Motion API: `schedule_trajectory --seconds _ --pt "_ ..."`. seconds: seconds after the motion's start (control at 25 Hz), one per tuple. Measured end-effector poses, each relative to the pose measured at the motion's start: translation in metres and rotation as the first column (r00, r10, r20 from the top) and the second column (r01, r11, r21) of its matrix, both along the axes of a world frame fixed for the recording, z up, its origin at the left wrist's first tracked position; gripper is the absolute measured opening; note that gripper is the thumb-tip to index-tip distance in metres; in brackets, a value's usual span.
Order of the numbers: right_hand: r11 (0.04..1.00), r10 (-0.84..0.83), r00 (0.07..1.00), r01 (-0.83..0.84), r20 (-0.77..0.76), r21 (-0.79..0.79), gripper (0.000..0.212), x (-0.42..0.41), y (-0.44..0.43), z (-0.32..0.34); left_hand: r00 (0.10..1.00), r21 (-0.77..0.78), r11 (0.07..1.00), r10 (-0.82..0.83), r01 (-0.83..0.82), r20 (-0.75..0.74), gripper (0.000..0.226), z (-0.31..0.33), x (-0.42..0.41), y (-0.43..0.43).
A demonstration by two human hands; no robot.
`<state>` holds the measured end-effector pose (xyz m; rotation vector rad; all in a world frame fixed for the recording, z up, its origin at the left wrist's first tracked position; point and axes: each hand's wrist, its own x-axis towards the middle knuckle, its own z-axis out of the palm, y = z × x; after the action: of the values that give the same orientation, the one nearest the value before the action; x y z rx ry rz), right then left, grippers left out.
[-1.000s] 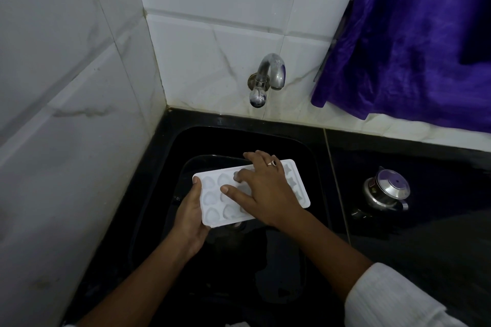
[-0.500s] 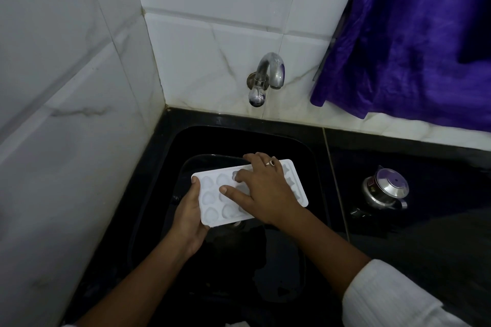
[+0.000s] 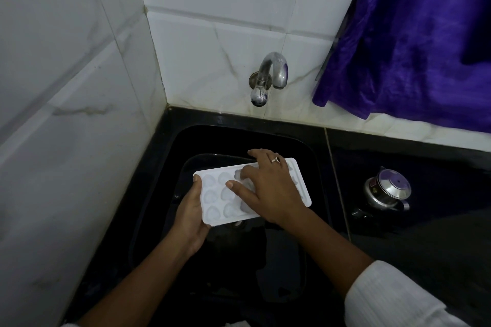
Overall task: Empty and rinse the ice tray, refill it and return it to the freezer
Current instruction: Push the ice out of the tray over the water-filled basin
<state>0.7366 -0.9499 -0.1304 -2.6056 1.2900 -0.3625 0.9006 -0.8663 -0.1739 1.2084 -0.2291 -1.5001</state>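
A white ice tray [image 3: 215, 194] with rounded cups is held level over the black sink [image 3: 313, 167]. My left hand [image 3: 190, 216] grips its left end, thumb on the rim and fingers underneath. My right hand [image 3: 268, 188], with a ring on one finger, lies spread on top of the tray's right half, fingertips pressing on the cups and covering them. A steel tap [image 3: 268, 77] sticks out of the tiled wall above the sink; no water runs from it.
White marble-look tiles close the corner at the left and back. A purple cloth [image 3: 414, 42] hangs at the upper right. A small steel lidded pot [image 3: 388, 192] stands on the black counter [image 3: 425, 167] right of the sink.
Hardly anything: both hands keep their hold on the tray, and my right fingers shift slightly on the cups.
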Motion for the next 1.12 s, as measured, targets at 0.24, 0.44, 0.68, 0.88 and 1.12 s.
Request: schedule_trajectory --seconds 0.24,0.44,0.68,0.88,1.12 --pt "0.999 -0.001 0.998 0.004 -0.06 0.047 0.059 0.0024 -0.0009 -0.0019 1.0 0.01 1.0 -0.012 0.012 -0.002 0.066 -0.0032 0.0014 0.0004" --pt "1.0 -0.002 0.998 0.004 -0.064 0.021 0.06 0.0012 -0.0016 -0.0031 1.0 0.013 1.0 0.0 0.0 0.007 0.066 -0.0018 0.0011 -0.0007" --pt "1.0 0.0 1.0 0.0 -0.007 -0.003 0.058 0.0024 -0.0023 -0.0006 1.0 0.009 1.0 0.01 -0.01 -0.002 0.066 0.0011 0.0022 -0.0031" --pt "1.0 -0.011 0.995 0.014 -0.102 0.026 0.063 0.0051 -0.0036 0.0007 1.0 0.01 1.0 0.007 -0.007 0.009 0.064 -0.0018 0.0019 -0.0018" --pt "0.999 -0.005 0.996 0.01 -0.094 0.045 0.06 0.0035 -0.0028 0.0 1.0 -0.011 1.0 -0.01 0.01 -0.011 0.064 0.0026 0.0002 -0.0012"
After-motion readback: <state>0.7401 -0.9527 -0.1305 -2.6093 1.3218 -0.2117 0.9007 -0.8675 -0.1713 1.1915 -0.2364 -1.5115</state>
